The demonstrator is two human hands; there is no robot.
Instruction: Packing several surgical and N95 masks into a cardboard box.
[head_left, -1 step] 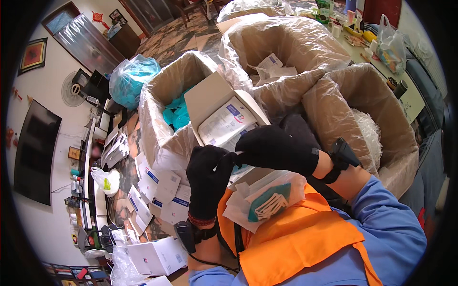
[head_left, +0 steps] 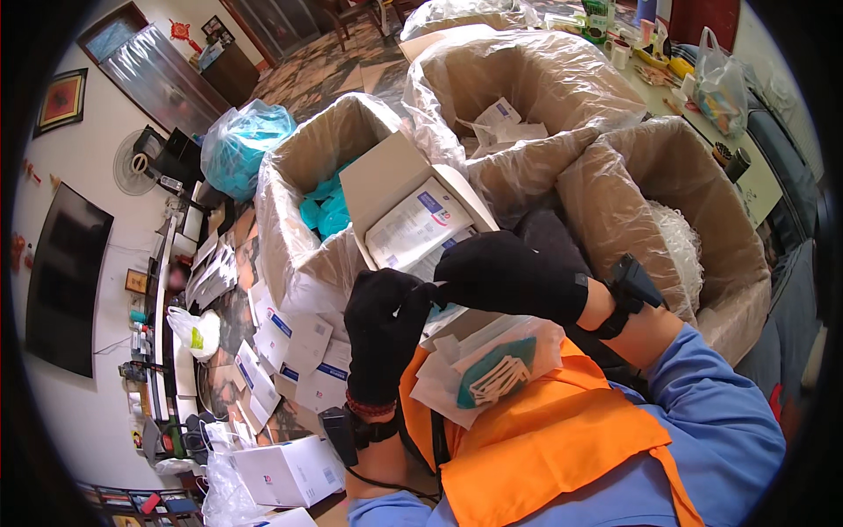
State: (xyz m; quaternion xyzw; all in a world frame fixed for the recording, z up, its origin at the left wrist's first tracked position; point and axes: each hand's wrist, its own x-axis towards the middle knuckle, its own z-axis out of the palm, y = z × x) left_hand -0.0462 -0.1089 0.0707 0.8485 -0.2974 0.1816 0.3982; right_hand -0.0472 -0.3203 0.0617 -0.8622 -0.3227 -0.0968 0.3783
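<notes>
Marbled floor beyond an open carton, my left hand and right hand meeting over its near side, fingers curled, how tightly or on what I cannot tell, white packets inside it just past them, translucent pouch on its nearer side, below them.

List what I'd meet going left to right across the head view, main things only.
Dark wall screen → white-and-green plastic bag → black-gloved left hand → black-gloved right hand → black wrist device → clear bag on the table at upper right.
</notes>
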